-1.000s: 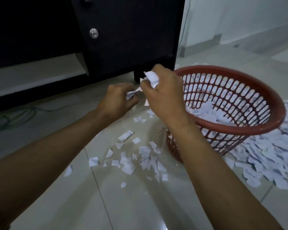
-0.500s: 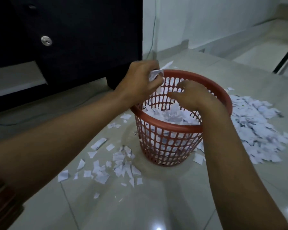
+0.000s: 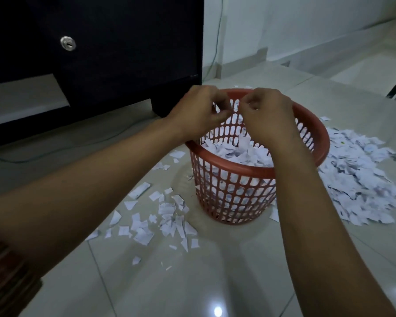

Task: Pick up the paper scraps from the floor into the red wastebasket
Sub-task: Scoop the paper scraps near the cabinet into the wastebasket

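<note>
The red wastebasket [image 3: 236, 193] stands upright on the tiled floor, about half full of white paper scraps [image 3: 236, 152]. My left hand [image 3: 199, 113] and my right hand [image 3: 268, 115] hover close together over its far rim, fingers curled with thumbs against fingertips. No paper shows in either hand. Several loose floor scraps [image 3: 169, 216] lie scattered left of the basket. A large scrap pile [image 3: 357, 175] lies against its right side.
A dark cabinet [image 3: 114, 53] with a round metal lock [image 3: 68, 43] stands just behind the basket on the left. A thin cable [image 3: 55, 152] runs along the floor under it. A white wall [image 3: 284, 30] rises beyond, and bare glossy tiles [image 3: 192, 282] lie nearest me.
The left hand held a wad of scraps beside the basket's rim; now no paper shows in it. Both hands have come together above the basket.
</note>
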